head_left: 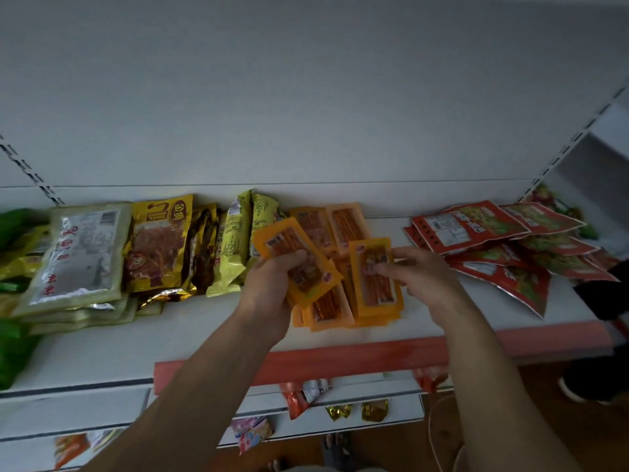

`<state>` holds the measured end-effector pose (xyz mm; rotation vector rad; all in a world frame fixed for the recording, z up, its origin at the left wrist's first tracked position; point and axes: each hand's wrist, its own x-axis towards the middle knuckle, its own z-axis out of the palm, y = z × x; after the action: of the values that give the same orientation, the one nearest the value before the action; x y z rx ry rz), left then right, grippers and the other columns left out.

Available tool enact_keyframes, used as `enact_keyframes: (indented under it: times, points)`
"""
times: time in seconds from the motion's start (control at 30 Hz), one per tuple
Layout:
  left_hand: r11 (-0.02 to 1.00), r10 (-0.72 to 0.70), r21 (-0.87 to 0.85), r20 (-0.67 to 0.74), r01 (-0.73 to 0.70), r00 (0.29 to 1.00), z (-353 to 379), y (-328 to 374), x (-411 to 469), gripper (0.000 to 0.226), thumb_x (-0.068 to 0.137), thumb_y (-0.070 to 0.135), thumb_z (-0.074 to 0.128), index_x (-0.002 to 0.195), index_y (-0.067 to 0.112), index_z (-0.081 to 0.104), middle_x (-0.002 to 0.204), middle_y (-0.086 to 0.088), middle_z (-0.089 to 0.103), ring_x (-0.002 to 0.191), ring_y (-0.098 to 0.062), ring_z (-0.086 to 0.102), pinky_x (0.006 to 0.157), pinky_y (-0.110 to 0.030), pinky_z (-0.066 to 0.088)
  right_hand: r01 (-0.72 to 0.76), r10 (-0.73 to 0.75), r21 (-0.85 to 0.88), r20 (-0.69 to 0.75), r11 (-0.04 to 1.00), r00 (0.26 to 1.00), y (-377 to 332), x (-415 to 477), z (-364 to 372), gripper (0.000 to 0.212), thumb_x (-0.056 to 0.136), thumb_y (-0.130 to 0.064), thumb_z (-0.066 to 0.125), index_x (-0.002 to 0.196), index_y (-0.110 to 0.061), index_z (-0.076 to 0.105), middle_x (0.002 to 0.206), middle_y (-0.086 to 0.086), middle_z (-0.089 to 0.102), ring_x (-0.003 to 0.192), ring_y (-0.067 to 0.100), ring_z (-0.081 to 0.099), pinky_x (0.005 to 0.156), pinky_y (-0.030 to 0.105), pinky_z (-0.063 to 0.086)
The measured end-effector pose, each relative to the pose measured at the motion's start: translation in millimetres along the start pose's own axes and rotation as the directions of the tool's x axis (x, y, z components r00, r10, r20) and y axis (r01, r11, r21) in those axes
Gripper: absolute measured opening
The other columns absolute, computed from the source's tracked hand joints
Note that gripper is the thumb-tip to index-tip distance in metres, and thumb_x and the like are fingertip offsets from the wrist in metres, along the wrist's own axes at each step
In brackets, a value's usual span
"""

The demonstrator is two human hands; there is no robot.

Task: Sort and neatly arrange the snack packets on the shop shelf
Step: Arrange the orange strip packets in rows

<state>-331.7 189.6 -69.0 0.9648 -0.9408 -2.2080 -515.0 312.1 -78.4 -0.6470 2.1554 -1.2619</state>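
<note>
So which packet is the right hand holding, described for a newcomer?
On the white shelf, find the orange pile midway between yellow packets and red packets. The right hand pinches the orange packet on that pile's right side. It lies straight, unlike the tilted packet in the left hand.

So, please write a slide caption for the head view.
Left hand and right hand hold orange packets at the shelf.

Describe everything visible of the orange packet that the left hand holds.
The orange packet is a flat, oblong sachet of glossy plastic, with a clear window showing reddish-brown sticks and a small printed label. It looks sealed. It is tilted, its far end toward the upper left, over the pile of similar packets on the shelf. The left hand grips it, thumb across its face. The print is too blurred to read.
</note>
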Motion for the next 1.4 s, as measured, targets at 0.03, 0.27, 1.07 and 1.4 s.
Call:
enact_keyframes:
  times: [0.03, 0.27, 1.07, 1.4]
  points:
    - [1.000, -0.001, 0.012, 0.005, 0.001, 1.000, -3.2, -0.8, -1.4, 0.019, 0.093, 0.003, 0.055, 0.094, 0.014, 0.070, 0.090, -0.007, 0.076, 0.081, -0.024, 0.074, 0.062, -0.035, 0.061, -0.009, 0.009, -0.087, -0.007, 0.996, 1.000, 4.4, 1.6, 4.8, 0.015, 0.077, -0.026, 0.081, 0.081, -0.032, 0.067, 0.082, -0.014, 0.068, 0.066, -0.005, 0.064, 0.057, 0.019, 0.045]
    - [0.998, -0.025, 0.066, 0.046, 0.022, 0.999, -14.5, -6.6, -12.7, 0.026, 0.090, 0.002, 0.061, 0.114, 0.011, 0.066, 0.103, -0.009, 0.075, 0.093, -0.028, 0.072, 0.075, -0.042, 0.059, 0.000, -0.075, -0.392, -0.177, 0.920, 0.981, 3.8, -6.9, 29.4, 0.057, 0.079, -0.048, 0.076, 0.127, -0.025, 0.056, 0.117, -0.005, 0.056, 0.093, 0.011, 0.056, 0.075, 0.028, 0.041]
    - [0.999, 0.046, 0.024, -0.178, -0.042, 0.983, -37.9, 2.5, -28.2, 0.016, 0.097, 0.012, 0.054, 0.105, 0.014, 0.068, 0.103, -0.011, 0.074, 0.096, -0.029, 0.071, 0.073, -0.041, 0.061, 0.088, -0.117, -0.401, -0.048, 0.912, 0.992, -6.8, -24.0, 77.5, 0.011, 0.091, -0.039, 0.065, 0.093, -0.029, 0.061, 0.093, -0.015, 0.057, 0.077, 0.004, 0.054, 0.058, 0.015, 0.036]
    - [0.991, 0.046, 0.125, -0.003, -0.045, 0.999, -12.2, 5.1, -18.1, 0.025, 0.101, 0.022, 0.049, 0.108, 0.010, 0.070, 0.107, -0.012, 0.073, 0.100, -0.029, 0.069, 0.078, -0.042, 0.061, 0.251, -0.249, 0.004, 0.127, 0.968, 0.960, -27.9, -38.6, 70.8, 0.028, 0.085, -0.063, 0.059, 0.097, -0.039, 0.068, 0.079, -0.024, 0.066, 0.069, -0.003, 0.064, 0.052, 0.008, 0.044]
